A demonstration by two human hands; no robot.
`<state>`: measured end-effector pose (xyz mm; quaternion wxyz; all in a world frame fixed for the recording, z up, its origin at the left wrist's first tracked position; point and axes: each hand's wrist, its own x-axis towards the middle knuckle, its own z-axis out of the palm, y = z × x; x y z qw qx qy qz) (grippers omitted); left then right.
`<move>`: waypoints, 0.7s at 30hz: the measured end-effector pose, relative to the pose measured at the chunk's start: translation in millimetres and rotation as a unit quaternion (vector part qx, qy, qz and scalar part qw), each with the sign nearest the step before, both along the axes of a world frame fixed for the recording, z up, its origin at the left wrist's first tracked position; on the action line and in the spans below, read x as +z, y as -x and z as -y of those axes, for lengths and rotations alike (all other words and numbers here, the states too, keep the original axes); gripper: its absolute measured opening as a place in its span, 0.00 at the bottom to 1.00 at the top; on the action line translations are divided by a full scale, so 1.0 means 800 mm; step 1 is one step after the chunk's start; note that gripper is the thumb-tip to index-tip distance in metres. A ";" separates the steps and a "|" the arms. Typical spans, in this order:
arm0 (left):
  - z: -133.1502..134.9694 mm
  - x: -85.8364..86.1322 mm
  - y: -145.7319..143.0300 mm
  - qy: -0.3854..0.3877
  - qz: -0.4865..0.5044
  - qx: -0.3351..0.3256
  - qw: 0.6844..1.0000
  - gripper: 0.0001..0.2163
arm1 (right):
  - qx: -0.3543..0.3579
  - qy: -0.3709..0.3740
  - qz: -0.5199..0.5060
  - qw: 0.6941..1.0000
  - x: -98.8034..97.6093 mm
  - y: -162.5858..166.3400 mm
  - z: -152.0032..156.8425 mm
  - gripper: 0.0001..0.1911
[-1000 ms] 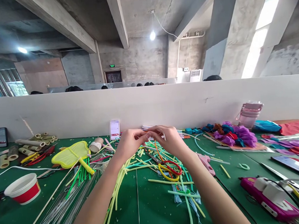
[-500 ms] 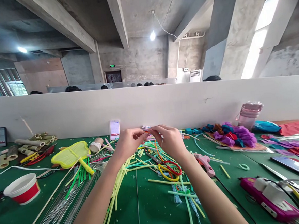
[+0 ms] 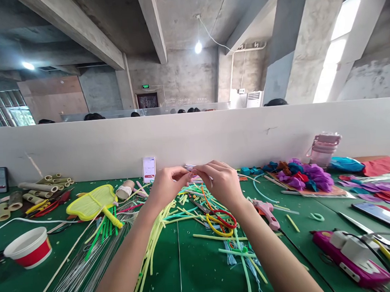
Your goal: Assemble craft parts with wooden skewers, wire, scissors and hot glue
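My left hand (image 3: pixel 168 183) and my right hand (image 3: pixel 221 180) meet above the middle of the green table, fingers pinched together. Between the fingertips pokes out a small bundle of thin pale-lilac strips (image 3: pixel 190 167); the rest of it is hidden by my fingers. Just below my hands lie scissors with red and yellow handles (image 3: pixel 220 223), among a heap of cut yellow-green and mint strips (image 3: pixel 156 242). A pink glue gun (image 3: pixel 268 214) rests beside my right forearm. To the left of my left forearm is a bundle of thin metal wires (image 3: pixel 75 270).
A phone (image 3: pixel 149 169) leans on the white partition (image 3: pixel 194 137). At left are a yellow butterfly-shaped piece (image 3: pixel 94 204), a paper cup (image 3: pixel 28 247) and bamboo pieces (image 3: pixel 44 187). At right are purple fabric pieces (image 3: pixel 313 175), a pink bottle (image 3: pixel 325 149) and a magenta power strip (image 3: pixel 351 257).
My hands hold the same pinch, with only slight finger movement at the strips. The propped phone's screen shows a different picture. The view has shifted very slightly.
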<state>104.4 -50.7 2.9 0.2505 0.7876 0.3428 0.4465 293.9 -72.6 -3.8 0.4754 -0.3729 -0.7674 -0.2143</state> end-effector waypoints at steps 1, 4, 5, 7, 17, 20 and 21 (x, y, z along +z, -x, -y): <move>-0.001 0.000 0.001 0.001 0.006 -0.007 1.000 0.15 | 0.012 0.004 -0.016 1.000 0.001 -0.001 0.001 0.12; -0.003 0.001 0.004 -0.015 0.007 -0.005 1.000 0.15 | 0.069 0.038 -0.059 0.995 0.005 -0.005 0.003 0.10; -0.002 0.001 0.004 -0.024 0.004 0.001 1.000 0.15 | 0.089 0.052 -0.069 0.992 0.006 -0.006 0.003 0.08; 0.000 0.002 0.003 -0.040 -0.001 0.005 0.999 0.15 | 0.122 0.070 -0.085 0.986 0.007 -0.008 0.002 0.06; 0.009 0.003 -0.007 -0.097 -0.007 0.080 0.992 0.14 | 0.062 -0.027 -0.069 0.995 0.000 -0.001 -0.003 0.10; 0.006 0.002 -0.006 -0.137 -0.014 0.071 0.988 0.13 | 0.098 0.012 -0.097 0.990 0.002 -0.002 -0.001 0.06; 0.006 0.001 -0.006 -0.147 -0.017 0.064 0.987 0.12 | 0.111 0.031 -0.101 0.988 0.003 -0.003 -0.001 0.05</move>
